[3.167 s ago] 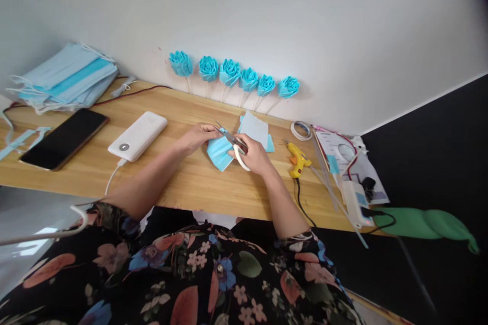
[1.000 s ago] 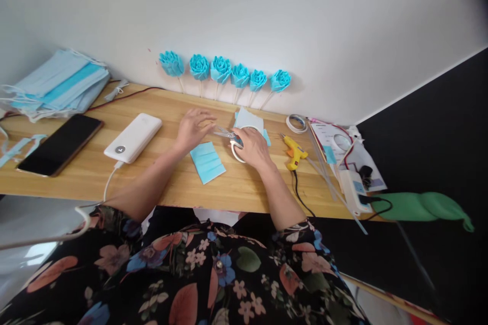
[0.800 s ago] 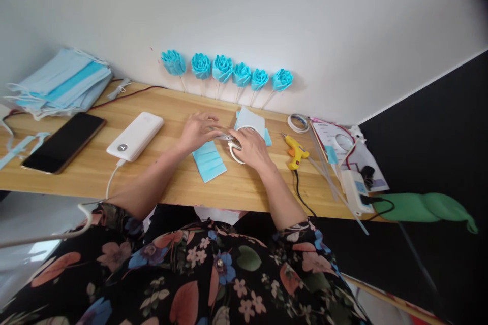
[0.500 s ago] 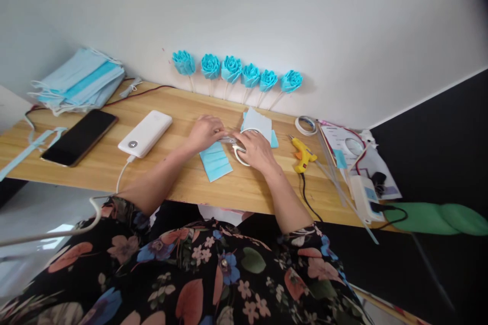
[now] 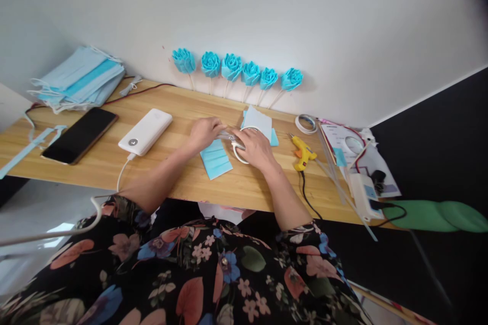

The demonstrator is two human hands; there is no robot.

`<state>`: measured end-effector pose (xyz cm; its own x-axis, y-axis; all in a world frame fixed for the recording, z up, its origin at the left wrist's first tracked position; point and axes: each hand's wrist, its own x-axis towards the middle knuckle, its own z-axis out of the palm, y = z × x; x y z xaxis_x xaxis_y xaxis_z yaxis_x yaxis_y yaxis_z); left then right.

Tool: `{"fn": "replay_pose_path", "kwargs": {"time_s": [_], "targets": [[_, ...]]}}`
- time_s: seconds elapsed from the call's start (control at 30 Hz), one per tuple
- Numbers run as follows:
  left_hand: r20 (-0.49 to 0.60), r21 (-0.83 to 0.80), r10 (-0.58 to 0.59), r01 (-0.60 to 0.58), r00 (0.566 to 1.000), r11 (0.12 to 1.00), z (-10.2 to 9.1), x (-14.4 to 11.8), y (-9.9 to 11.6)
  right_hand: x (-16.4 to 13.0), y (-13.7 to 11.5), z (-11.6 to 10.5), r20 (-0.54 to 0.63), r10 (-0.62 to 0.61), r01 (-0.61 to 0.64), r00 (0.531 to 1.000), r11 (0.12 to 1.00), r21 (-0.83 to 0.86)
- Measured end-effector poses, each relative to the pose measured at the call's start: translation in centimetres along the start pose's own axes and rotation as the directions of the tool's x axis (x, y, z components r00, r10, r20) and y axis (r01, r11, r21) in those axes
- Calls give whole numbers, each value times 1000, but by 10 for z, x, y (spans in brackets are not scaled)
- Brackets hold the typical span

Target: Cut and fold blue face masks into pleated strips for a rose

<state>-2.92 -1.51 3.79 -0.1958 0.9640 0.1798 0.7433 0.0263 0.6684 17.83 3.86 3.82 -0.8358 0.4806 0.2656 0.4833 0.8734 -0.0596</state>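
Observation:
My right hand (image 5: 256, 147) is wrapped round the white handles of a pair of scissors (image 5: 230, 137), whose blades point left. My left hand (image 5: 205, 133) is closed at the blade end, its fingertips pinched together; what lies between them is too small to make out. Just below the blades, a pleated light-blue piece of face-mask fabric (image 5: 216, 160) lies flat on the table. Behind my right hand rests a small pile of pale-blue and white cut pieces (image 5: 260, 121), partly covered by the fingers.
Several blue fabric roses (image 5: 232, 67) on sticks lean on the wall. Left are a face-mask stack (image 5: 80, 78), a phone (image 5: 81, 135) and a white power bank (image 5: 145, 132). Right are a yellow glue gun (image 5: 304, 152), a tape roll (image 5: 305, 124) and a power strip (image 5: 365, 195) with cables.
Both hands stay almost in place round the scissors, with only a slight shift of the fingers. The fabric pieces lie as before.

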Motion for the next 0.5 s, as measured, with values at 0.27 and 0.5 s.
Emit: {"fn": "replay_pose_path", "kwargs": {"time_s": [0.27,0.5], "targets": [[50,-307,21,-5,999,952,-6,5,-13,-2,5,1,9,24,-24,1000,1000,1],[-3,-146,295,-292,956,945,-3,5,-14,-1,5,-2,34,41,-41,999,999,-4]]}}
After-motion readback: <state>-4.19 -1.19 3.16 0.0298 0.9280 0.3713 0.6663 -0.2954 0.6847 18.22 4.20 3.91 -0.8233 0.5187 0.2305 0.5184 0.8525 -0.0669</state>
